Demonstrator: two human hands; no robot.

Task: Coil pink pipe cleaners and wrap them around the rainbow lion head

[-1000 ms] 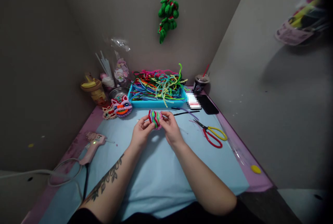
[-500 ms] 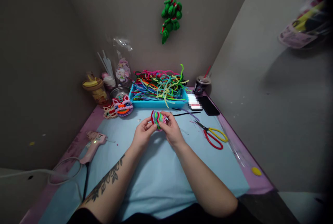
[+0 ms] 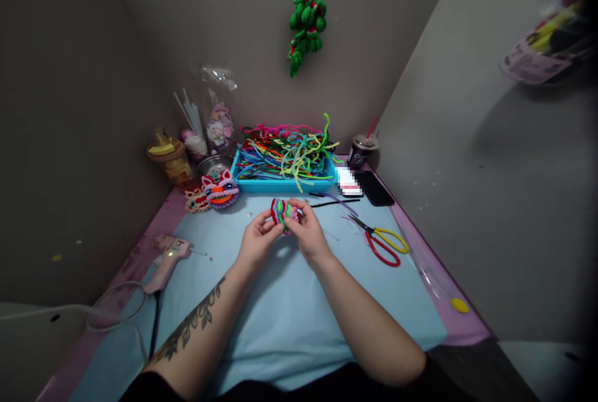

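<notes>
Between my hands, above the middle of the table, is a small striped pipe-cleaner piece in red, blue, green and pink. My left hand pinches its left side, thumb in front. On its right side my right hand grips it with thumb and fingers. My fingers cover part of the piece. Just behind my right hand lie a black pipe cleaner and a purple one. A blue tray heaped with many-coloured pipe cleaners stands beyond my hands.
Red-and-yellow-handled scissors lie on the right, near a black phone and a drink cup. On the left are a pink glue gun with its cord and two lion-head crafts. A green craft hangs on the wall.
</notes>
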